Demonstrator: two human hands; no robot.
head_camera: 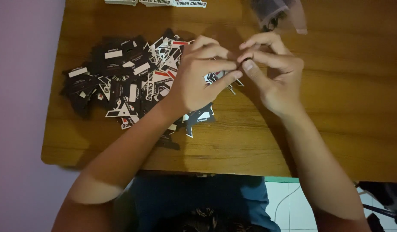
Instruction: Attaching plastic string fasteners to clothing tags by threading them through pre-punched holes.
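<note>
Over a wooden counter (336, 129), the left hand (198, 75) and right hand (273, 73) pinch one small dark tag (245, 59) together, beside a pile of black-and-white tags (121, 81).

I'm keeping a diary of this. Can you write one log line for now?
left hand: pinching small black tag | right hand: fingertips meeting left's | pile of black-and-white card tags: beside left hand | brown wooden table

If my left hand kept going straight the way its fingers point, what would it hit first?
The left hand points toward the right hand, and their fingertips already meet around something small and dark. It would likely press into the right hand's fingers first.
</note>
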